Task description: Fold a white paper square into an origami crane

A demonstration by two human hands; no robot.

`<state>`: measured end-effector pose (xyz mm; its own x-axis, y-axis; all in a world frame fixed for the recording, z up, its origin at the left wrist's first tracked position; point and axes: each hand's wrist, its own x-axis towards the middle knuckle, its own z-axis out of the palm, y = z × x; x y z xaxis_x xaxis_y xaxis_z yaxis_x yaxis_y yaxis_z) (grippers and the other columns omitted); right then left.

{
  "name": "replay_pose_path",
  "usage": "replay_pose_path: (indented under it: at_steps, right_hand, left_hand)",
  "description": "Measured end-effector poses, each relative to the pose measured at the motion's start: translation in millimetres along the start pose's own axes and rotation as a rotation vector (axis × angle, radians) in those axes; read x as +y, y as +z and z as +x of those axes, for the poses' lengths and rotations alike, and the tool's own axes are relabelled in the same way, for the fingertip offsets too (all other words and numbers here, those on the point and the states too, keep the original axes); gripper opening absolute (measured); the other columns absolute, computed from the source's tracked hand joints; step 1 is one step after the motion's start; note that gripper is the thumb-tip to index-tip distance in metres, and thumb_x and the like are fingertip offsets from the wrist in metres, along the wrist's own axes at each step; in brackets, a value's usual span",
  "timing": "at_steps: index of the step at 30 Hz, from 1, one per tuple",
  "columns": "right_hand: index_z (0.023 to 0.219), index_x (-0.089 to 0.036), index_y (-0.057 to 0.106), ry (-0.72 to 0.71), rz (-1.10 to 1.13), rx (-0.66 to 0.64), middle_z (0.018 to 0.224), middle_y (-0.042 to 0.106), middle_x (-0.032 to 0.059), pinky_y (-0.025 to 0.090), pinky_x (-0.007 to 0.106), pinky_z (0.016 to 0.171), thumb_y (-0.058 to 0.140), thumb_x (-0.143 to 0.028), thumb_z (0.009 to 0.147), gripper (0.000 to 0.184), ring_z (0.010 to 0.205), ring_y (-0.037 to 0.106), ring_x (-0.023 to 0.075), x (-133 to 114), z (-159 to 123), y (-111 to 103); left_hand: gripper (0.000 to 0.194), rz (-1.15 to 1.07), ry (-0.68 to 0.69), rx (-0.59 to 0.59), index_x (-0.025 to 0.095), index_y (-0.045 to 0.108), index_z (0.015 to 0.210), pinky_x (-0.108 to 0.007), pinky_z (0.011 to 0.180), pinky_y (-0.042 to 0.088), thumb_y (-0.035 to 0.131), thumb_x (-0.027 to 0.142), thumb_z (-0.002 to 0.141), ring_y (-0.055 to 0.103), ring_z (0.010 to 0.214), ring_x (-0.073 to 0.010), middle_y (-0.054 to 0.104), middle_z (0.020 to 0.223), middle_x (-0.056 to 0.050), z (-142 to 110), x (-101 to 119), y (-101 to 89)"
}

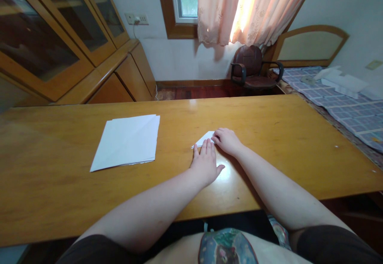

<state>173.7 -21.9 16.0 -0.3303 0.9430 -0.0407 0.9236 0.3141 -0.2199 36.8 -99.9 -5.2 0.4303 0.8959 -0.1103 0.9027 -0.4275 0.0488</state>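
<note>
A small folded piece of white paper (205,138) lies on the wooden table, its pointed end toward the left. My left hand (206,163) rests flat with fingers stretched, the fingertips on the paper's near edge and the thumb apart to the right. At the paper's right end, my right hand (226,140) has its fingers curled and pressed together on the paper; part of the paper is hidden under it. To the left lies a stack of white paper sheets (128,141), touched by neither hand.
The table (269,136) runs wide in front of me. Beyond it stand a brown armchair (253,68) and a bed with a checked cover (326,92) at the right. A wooden cabinet (89,84) with glass doors is at the far left.
</note>
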Motion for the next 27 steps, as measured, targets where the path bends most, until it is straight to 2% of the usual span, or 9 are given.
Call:
replay_pose_path:
  at_steps: [10, 13, 15, 17, 19, 20, 22, 24, 27]
  right_hand:
    - [0.092, -0.018, 0.066, -0.014, -0.007, 0.022, 0.096, 0.066, 0.0087, 0.037, 0.029, 0.080, 0.044, -0.036, 0.093, 0.028, 0.092, 0.057, 0.0202, 1.5, 0.0, 1.7]
    - [0.091, -0.018, 0.066, -0.020, -0.004, 0.021, 0.095, 0.066, 0.0085, 0.037, 0.029, 0.079, 0.044, -0.036, 0.093, 0.028, 0.091, 0.057, 0.0199, 2.1, 0.2, 2.1]
    - [0.091, -0.018, 0.066, -0.020, -0.002, 0.011, 0.096, 0.066, 0.0088, 0.037, 0.029, 0.080, 0.044, -0.036, 0.093, 0.028, 0.091, 0.057, 0.0198, 2.4, 0.4, 2.1]
    - [0.092, -0.018, 0.066, -0.021, 0.000, 0.008, 0.097, 0.066, 0.0088, 0.038, 0.029, 0.080, 0.044, -0.037, 0.093, 0.028, 0.091, 0.057, 0.0199, 2.3, 0.4, 2.2]
    - [0.091, -0.019, 0.066, -0.025, 0.000, 0.014, 0.096, 0.066, 0.0083, 0.038, 0.029, 0.080, 0.044, -0.036, 0.093, 0.028, 0.091, 0.058, 0.0203, 1.9, 0.4, 2.2]
    - [0.091, -0.019, 0.066, -0.027, -0.001, 0.017, 0.096, 0.067, 0.0082, 0.038, 0.030, 0.079, 0.044, -0.036, 0.093, 0.028, 0.091, 0.058, 0.0205, 1.5, 0.4, 2.1]
    - [0.091, -0.019, 0.066, -0.027, -0.006, 0.018, 0.096, 0.067, 0.0085, 0.038, 0.030, 0.079, 0.044, -0.036, 0.093, 0.028, 0.092, 0.058, 0.0210, 0.6, 0.4, 1.7]
    - [0.092, -0.019, 0.066, -0.024, -0.011, 0.011, 0.097, 0.067, 0.0093, 0.038, 0.030, 0.080, 0.043, -0.037, 0.093, 0.030, 0.093, 0.058, 0.0214, -0.2, 0.3, 1.2]
    - [0.093, -0.018, 0.066, -0.021, -0.017, 0.004, 0.098, 0.066, 0.0098, 0.037, 0.030, 0.081, 0.042, -0.037, 0.094, 0.031, 0.094, 0.058, 0.0214, -0.7, 0.0, 0.8]
  left_hand:
    - [0.085, -0.021, 0.003, -0.041, 0.007, 0.022, 0.148, -0.068, 0.109, 0.010, 0.029, 0.065, 0.085, 0.000, 0.144, -0.0357, 0.010, 0.157, -0.017, -0.1, -0.2, -2.1]
    - [0.086, -0.039, 0.026, -0.019, 0.007, 0.025, 0.147, -0.066, 0.109, 0.013, 0.032, 0.065, 0.085, 0.008, 0.143, -0.0355, 0.015, 0.156, -0.018, -1.0, -1.9, -7.1]
    - [0.080, -0.060, 0.040, 0.020, 0.009, 0.029, 0.145, -0.059, 0.110, 0.020, 0.038, 0.062, 0.085, 0.020, 0.140, -0.0341, 0.024, 0.153, -0.018, -0.6, -7.5, -15.7]
    - [0.064, -0.084, 0.020, 0.054, 0.012, 0.041, 0.139, -0.049, 0.108, 0.030, 0.043, 0.050, 0.088, 0.038, 0.131, -0.0305, 0.042, 0.144, -0.017, 1.8, -19.7, -28.5]
    - [0.040, -0.094, -0.062, 0.027, 0.015, 0.060, 0.118, -0.041, 0.095, 0.042, 0.042, 0.037, 0.090, 0.055, 0.111, -0.0281, 0.062, 0.119, -0.015, 6.6, -39.0, -42.7]
    - [0.034, -0.095, -0.119, -0.007, 0.016, 0.066, 0.107, -0.040, 0.088, 0.044, 0.041, 0.033, 0.090, 0.059, 0.103, -0.0278, 0.066, 0.107, -0.014, 9.5, -50.5, -49.2]
    - [0.027, -0.153, -0.225, -0.102, 0.019, 0.069, 0.093, -0.036, 0.078, 0.046, 0.047, 0.032, 0.087, 0.063, 0.090, -0.0261, 0.069, 0.095, -0.011, 15.0, -74.2, -58.3]
    - [0.022, -0.297, -0.256, -0.194, 0.021, 0.071, 0.086, -0.029, 0.069, 0.044, 0.055, 0.035, 0.081, 0.063, 0.081, -0.0215, 0.071, 0.088, -0.007, 18.6, -93.6, -61.5]
    - [0.022, -0.452, -0.257, -0.199, 0.022, 0.071, 0.083, -0.025, 0.062, 0.040, 0.058, 0.038, 0.076, 0.062, 0.075, -0.0176, 0.072, 0.086, -0.004, 20.1, -107.3, -58.1]
